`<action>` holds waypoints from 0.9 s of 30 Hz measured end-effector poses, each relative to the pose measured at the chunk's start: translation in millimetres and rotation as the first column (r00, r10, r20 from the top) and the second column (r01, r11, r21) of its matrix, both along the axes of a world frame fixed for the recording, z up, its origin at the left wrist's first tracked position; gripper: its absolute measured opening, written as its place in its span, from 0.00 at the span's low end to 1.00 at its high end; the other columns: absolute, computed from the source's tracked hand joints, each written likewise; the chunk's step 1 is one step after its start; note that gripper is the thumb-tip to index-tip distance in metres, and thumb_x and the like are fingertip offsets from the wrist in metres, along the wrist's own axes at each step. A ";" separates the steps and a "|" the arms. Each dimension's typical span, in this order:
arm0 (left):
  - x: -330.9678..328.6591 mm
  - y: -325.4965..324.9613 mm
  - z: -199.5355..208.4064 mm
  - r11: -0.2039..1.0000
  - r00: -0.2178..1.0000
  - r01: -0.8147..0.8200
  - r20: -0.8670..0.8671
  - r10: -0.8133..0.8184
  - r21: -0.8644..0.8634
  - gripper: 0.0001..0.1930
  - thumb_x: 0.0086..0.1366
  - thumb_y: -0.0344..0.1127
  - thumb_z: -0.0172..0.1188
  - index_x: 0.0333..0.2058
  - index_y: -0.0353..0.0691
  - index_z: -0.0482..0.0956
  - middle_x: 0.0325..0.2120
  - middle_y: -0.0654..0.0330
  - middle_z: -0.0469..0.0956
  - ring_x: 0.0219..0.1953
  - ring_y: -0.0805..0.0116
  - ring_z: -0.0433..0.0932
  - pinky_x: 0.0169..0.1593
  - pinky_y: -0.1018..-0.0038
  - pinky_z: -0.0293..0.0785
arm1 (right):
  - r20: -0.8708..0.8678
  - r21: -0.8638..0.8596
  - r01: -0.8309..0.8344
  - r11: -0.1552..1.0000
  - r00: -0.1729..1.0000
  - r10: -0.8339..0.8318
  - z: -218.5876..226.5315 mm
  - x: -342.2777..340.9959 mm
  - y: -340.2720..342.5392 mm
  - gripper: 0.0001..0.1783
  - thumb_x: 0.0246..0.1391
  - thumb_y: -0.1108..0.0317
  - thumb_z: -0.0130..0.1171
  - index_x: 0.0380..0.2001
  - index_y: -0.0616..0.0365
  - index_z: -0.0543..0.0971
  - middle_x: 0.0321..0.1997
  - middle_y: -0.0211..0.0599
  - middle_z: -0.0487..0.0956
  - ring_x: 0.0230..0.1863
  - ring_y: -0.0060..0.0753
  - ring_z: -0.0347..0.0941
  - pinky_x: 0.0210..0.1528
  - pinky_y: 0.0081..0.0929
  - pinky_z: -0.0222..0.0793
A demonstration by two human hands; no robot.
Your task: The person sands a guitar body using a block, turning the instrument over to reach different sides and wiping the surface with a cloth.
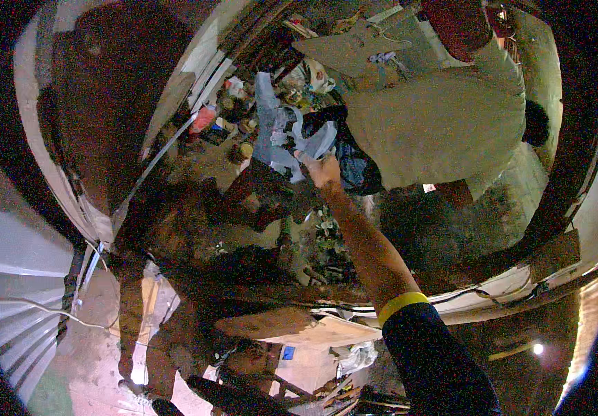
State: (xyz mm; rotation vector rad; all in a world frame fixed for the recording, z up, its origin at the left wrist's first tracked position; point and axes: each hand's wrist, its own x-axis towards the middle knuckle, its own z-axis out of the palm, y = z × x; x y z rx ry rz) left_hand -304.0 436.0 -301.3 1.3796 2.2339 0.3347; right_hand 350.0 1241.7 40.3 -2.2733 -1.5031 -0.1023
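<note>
My right hand [321, 171] reaches in from the lower right, past a dark sleeve with a yellow cuff. Its fingers are closed on the lower edge of a pale grey-blue piece [264, 118] with curved, cut-out shapes; I cannot make out its exact kind. Right beside this piece lies a dark, shiny piece [356, 163], bag-like in look, partly behind my wrist. My left hand is not in view.
A person in a beige shirt [438, 125] bends close on the right. Small containers and scraps [233, 118] crowd the far left. A wooden board [306, 326] lies nearer me, a white cable [42, 305] runs at left, and a small lamp [537, 349] glows lower right.
</note>
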 end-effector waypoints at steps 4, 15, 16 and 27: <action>12.3 -3.6 -2.8 0.996 0.997 -0.064 -0.040 0.062 -0.068 0.12 0.61 0.42 0.69 0.33 0.41 0.78 0.30 0.59 0.78 0.33 0.66 0.78 0.35 0.74 0.76 | -0.141 0.090 -0.110 0.990 0.983 0.122 16.2 -6.6 1.0 0.41 0.36 0.40 0.74 0.35 0.74 0.77 0.35 0.54 0.82 0.38 0.47 0.79 0.45 0.37 0.72; 9.5 17.0 4.8 0.996 0.998 0.006 -0.068 -0.013 -0.093 0.11 0.61 0.42 0.69 0.31 0.43 0.78 0.27 0.61 0.78 0.29 0.67 0.77 0.31 0.75 0.75 | 0.031 -0.034 0.058 0.998 0.998 -0.057 1.4 22.3 2.2 0.31 0.45 0.45 0.69 0.36 0.66 0.81 0.37 0.57 0.82 0.41 0.54 0.79 0.46 0.39 0.71; 10.2 17.5 0.5 0.996 0.998 0.022 -0.058 -0.028 -0.089 0.11 0.61 0.42 0.69 0.31 0.43 0.78 0.26 0.61 0.78 0.29 0.67 0.77 0.31 0.75 0.75 | 0.178 0.089 0.031 0.996 0.983 -0.046 -20.0 44.9 1.5 0.31 0.46 0.45 0.68 0.37 0.67 0.80 0.38 0.57 0.82 0.42 0.56 0.79 0.47 0.40 0.71; 5.5 -22.4 -0.8 0.997 0.995 0.001 -0.102 -0.009 -0.079 0.10 0.61 0.41 0.69 0.29 0.45 0.78 0.23 0.64 0.77 0.25 0.68 0.76 0.27 0.75 0.74 | 0.234 0.036 -0.038 0.999 0.972 0.029 -18.5 55.6 7.2 0.32 0.50 0.44 0.65 0.41 0.67 0.80 0.40 0.56 0.82 0.44 0.59 0.78 0.46 0.44 0.72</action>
